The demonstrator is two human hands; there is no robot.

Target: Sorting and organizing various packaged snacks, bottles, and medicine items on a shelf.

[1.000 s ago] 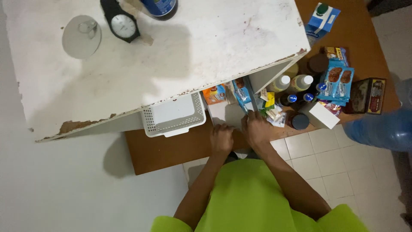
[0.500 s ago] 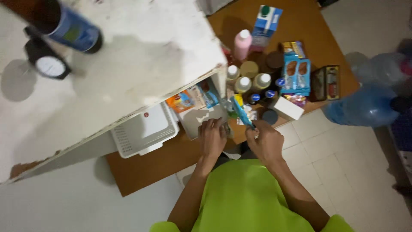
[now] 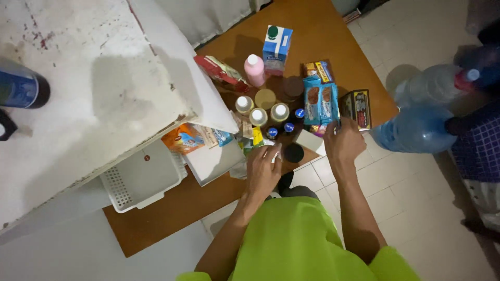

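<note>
Two hands work over the brown table [image 3: 333,31]. The left hand [image 3: 263,169] pinches a small white item [image 3: 274,155]; the right hand [image 3: 344,143], fingers spread, touches the blue packets [image 3: 320,101].

free: bare table edge [image 3: 156,218] nr basket [image 3: 140,179] | blocked: bottles [image 3: 260,112], cookie packs [image 3: 320,101]

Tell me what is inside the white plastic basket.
The white plastic basket looks empty where it shows: bare floor with a small red mark. Its far part is hidden under the white shelf. An orange packet lies just beside it.
</note>
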